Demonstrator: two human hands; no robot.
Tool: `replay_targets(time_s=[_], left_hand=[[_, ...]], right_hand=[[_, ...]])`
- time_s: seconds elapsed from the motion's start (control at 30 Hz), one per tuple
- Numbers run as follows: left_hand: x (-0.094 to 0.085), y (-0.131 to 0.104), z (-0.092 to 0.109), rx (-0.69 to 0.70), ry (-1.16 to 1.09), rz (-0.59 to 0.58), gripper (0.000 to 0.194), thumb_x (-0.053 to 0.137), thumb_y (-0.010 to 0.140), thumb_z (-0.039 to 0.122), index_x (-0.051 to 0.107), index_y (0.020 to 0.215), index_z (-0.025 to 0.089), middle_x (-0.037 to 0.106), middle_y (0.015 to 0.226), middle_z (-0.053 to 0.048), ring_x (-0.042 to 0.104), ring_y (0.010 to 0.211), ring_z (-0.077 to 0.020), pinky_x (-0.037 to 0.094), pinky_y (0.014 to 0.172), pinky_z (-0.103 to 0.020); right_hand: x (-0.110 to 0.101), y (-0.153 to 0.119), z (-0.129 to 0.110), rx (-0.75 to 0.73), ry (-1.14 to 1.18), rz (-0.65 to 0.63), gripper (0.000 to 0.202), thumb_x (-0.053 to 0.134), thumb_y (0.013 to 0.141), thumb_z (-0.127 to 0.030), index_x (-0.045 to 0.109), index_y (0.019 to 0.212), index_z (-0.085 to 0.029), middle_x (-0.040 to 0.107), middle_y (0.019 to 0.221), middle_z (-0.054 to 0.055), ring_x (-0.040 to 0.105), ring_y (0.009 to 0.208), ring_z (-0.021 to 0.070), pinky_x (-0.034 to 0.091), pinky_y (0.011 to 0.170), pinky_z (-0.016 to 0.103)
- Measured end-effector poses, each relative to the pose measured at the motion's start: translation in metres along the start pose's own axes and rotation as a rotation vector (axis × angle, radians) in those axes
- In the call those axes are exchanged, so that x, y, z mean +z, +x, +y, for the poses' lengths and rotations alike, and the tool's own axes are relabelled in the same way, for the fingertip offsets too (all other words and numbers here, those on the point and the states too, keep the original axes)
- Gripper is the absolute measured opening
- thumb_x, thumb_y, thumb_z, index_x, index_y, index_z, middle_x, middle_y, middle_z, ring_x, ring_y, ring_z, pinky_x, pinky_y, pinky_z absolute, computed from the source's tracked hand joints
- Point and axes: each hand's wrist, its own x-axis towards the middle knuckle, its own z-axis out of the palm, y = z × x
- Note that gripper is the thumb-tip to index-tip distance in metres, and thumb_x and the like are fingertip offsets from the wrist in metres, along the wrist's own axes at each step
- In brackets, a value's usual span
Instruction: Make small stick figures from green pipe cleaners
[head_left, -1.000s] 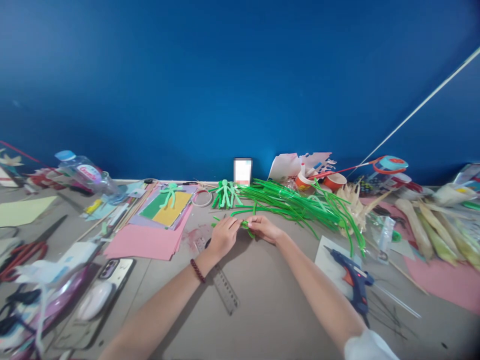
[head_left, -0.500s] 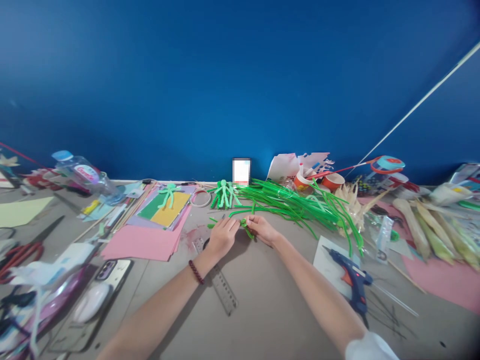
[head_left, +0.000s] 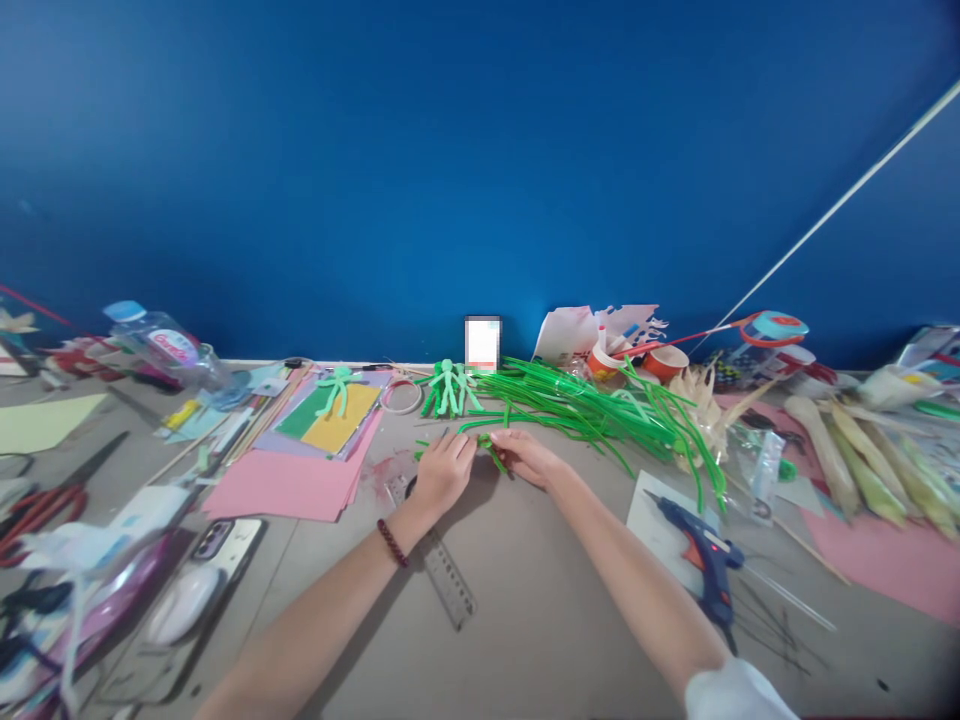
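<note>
Head view: a small green piece [head_left: 485,440] is sitting between both hands, just above the table [head_left: 540,600]. It is looking unfinished — bent, short ends poking out, partly hidden by fingers. Clocking from the hands: green figures [head_left: 448,388] are showing at 11, seemingly complete; a lone green figure [head_left: 335,390] is lying toward 10; loose stems [head_left: 555,392] are lying unshaped at 2. Right hand [head_left: 529,458] is pinching the piece between thumb and fingers, forearm slanting in from 5. Left hand [head_left: 444,470] is gripping its left side — knuckles up, thumb hidden, forearm slanting from 7.
</note>
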Motion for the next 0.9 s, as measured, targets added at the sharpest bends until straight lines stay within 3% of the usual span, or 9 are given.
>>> replay_targets(time_s=[0.23,0.5,0.77,0.9], left_hand=[[-0.002,0.000,0.002,0.005,-0.030,-0.020,0.023,0.041,0.088,0.013,0.063,0.095,0.017,0.065,0.081,-0.009,0.061,0.074,-0.0204,0.044,0.069,-0.032],[-0.002,0.001,0.004,-0.060,-0.071,-0.046,0.021,0.041,0.089,0.014,0.060,0.082,0.017,0.059,0.074,-0.006,0.057,0.067,-0.0185,0.042,0.063,-0.029],[0.005,-0.001,0.001,-0.175,-0.240,-0.029,0.022,0.040,0.091,0.015,0.058,0.079,0.016,0.059,0.076,-0.006,0.056,0.068,-0.0170,0.041,0.062,-0.027],[0.003,0.000,-0.001,-0.221,-0.300,-0.060,0.022,0.040,0.092,0.019,0.057,0.079,0.016,0.059,0.074,-0.004,0.056,0.067,-0.0158,0.040,0.061,-0.027]], right_hand=[[-0.001,0.000,0.002,0.032,0.025,0.011,0.030,0.082,0.056,-0.037,0.061,0.061,-0.016,0.051,0.052,-0.005,0.042,0.049,0.0079,0.032,0.048,0.021],[0.012,0.000,0.007,-0.036,0.098,0.069,0.036,0.083,0.053,-0.043,0.061,0.066,-0.016,0.051,0.055,-0.006,0.041,0.050,0.0072,0.034,0.051,0.021],[0.011,0.003,0.008,-0.065,0.059,0.063,0.037,0.077,0.060,-0.048,0.060,0.068,-0.016,0.051,0.057,-0.005,0.043,0.049,0.0074,0.037,0.050,0.022],[0.009,0.004,0.004,-0.220,-0.111,0.148,0.034,0.077,0.062,-0.044,0.060,0.077,-0.019,0.051,0.057,-0.006,0.042,0.048,0.0073,0.036,0.048,0.021]])
